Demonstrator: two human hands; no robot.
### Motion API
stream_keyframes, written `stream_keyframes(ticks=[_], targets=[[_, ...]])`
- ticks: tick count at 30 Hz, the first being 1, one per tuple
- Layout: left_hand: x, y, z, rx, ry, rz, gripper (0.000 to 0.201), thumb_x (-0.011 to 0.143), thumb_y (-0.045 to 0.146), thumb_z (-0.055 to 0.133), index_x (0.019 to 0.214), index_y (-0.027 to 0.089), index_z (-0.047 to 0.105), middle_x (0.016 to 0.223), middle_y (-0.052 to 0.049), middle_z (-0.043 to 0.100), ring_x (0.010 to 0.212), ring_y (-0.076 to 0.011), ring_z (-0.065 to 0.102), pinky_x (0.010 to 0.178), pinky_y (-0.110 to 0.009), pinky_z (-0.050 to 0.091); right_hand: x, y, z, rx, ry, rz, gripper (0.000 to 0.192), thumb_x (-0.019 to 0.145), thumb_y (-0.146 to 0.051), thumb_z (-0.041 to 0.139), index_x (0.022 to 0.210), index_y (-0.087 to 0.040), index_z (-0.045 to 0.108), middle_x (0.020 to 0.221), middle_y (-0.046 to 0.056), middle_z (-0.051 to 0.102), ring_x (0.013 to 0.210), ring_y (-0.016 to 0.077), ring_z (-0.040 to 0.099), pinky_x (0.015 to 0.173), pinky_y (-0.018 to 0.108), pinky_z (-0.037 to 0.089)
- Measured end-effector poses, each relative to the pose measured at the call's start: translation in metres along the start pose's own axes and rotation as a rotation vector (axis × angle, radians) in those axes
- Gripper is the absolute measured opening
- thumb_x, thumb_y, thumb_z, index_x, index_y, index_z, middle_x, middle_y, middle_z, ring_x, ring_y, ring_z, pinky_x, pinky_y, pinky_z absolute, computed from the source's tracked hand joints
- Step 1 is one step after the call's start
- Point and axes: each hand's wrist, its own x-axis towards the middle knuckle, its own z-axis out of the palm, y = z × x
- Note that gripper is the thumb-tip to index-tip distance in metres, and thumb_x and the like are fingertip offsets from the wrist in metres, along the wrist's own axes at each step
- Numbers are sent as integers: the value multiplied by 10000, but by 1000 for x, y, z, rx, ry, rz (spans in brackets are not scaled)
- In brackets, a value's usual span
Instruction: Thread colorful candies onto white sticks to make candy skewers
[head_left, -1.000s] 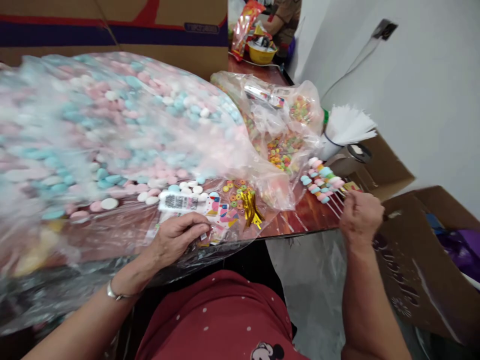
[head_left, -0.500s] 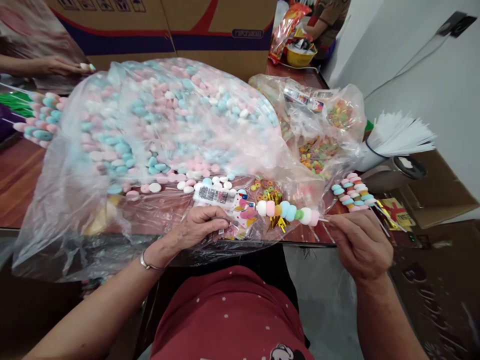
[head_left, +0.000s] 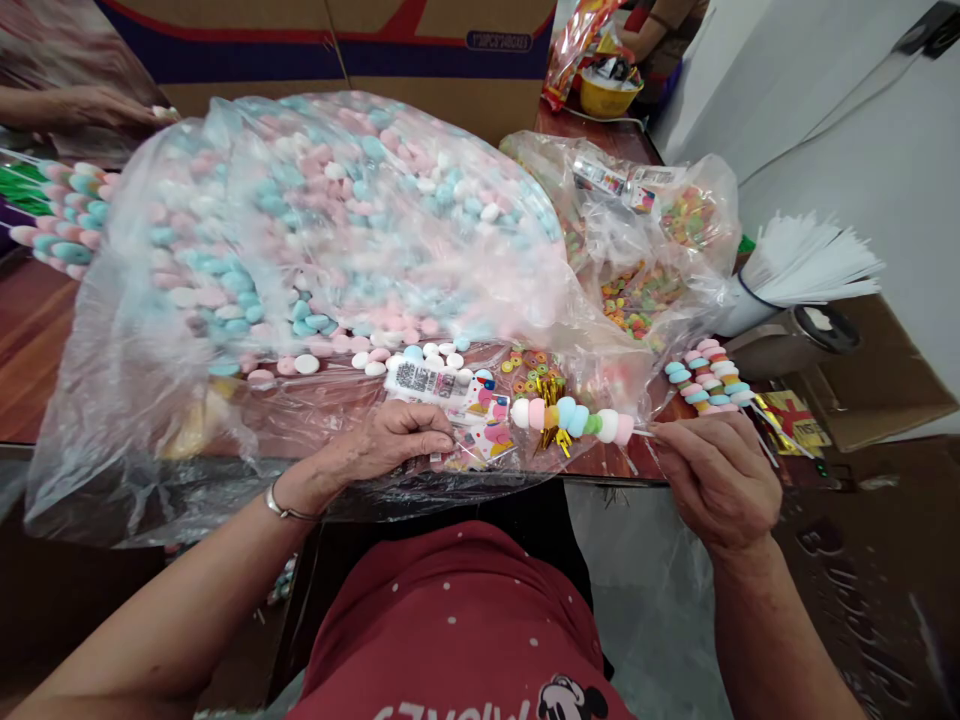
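Note:
My right hand pinches a thin stick threaded with pastel candy pieces, the candy skewer, which lies level and points left. My left hand rests with curled fingers on a printed wrapper sleeve with a barcode label, pinching it at the table's front edge. The skewer's tip is just right of that sleeve's mouth. A big clear plastic bag full of pink, blue and white candies lies behind both hands.
A smaller bag of coloured ring candies sits at the right rear, beside a cup of white sticks. Finished skewers lie right of my hand; more skewers at far left. Another person's hand works top left. Cardboard boxes stand behind.
My right hand picked a candy skewer from the pile at the right and carried it left toward the sleeve. My left hand stayed on the sleeve. The camera swung left.

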Motion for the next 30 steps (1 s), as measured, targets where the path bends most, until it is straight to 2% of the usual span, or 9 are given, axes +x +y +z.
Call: stream_keyframes(ticks=[6, 12, 16, 19, 25, 30], targets=[[1, 1, 2, -140, -19, -50, 299, 746, 412, 699, 711, 125, 621, 581, -27, 664, 408, -62, 475, 389, -168, 362, -4, -6, 5, 3, -11, -17, 275, 856, -117, 609, 1104, -236, 626, 819, 31, 696, 694, 183, 606, 684, 361, 485], [3, 2, -1, -231, -64, -76, 300, 741, 397, 709, 677, 131, 588, 515, -16, 646, 352, -52, 447, 354, -155, 320, -4, -7, 2, 35, -11, -46, 257, 843, -119, 643, 1065, -246, 653, 784, 12, 696, 693, 168, 601, 675, 345, 455], [3, 2, -5, -157, -130, -129, 268, 756, 382, 704, 721, 131, 618, 525, -4, 638, 379, -55, 450, 370, -153, 343, -2, -6, 3, 98, -72, -69, 220, 856, -121, 629, 1048, -227, 652, 809, 20, 696, 742, 169, 597, 690, 339, 459], [4, 4, -11, -31, -176, -116, 243, 783, 366, 690, 738, 131, 646, 559, -2, 637, 425, -56, 469, 404, -150, 362, 0, -6, 6, 141, -154, -56, 162, 870, -124, 593, 994, -211, 649, 776, 17, 681, 715, 164, 570, 671, 333, 455], [5, 7, -19, 81, -147, -8, 251, 791, 373, 676, 690, 146, 644, 550, 2, 614, 459, -71, 487, 436, -165, 384, -1, -7, 14, 180, -180, 9, 126, 870, -119, 560, 914, -207, 638, 736, 19, 662, 671, 166, 546, 638, 337, 433], [5, 7, -18, 105, -170, -11, 249, 813, 370, 641, 702, 148, 657, 572, -8, 632, 468, -76, 497, 447, -169, 394, -2, -9, 16, 275, -203, 50, 172, 862, -112, 546, 929, -219, 663, 735, 14, 652, 669, 158, 537, 661, 334, 438]])
